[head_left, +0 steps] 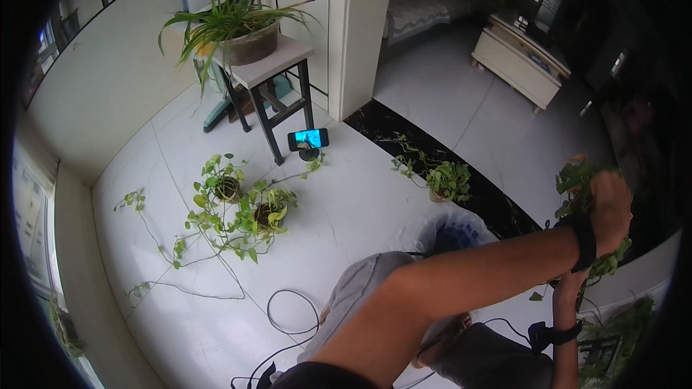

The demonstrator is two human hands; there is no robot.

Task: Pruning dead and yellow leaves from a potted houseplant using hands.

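My left arm reaches across to the far right, and my left hand (612, 210) is bent over a leafy green vine plant (573, 183), among its foliage. Its fingers are turned away, so their grip is hidden. Below it, my right hand (572, 281) comes up from the lower right towards the same plant. My left wrist and the leaves cover most of that hand. More of the plant's leaves hang below my left wrist. No pot shows under this plant. Each wrist wears a black band.
A bin with a clear plastic liner (454, 229) stands by my knee. Potted vines (226, 189) trail over the white tiles, another (448, 181) by the dark threshold. A phone on a stand (308, 140) is near a stool (265, 67) bearing a spider plant (243, 46). A cable (292, 292) loops beside me.
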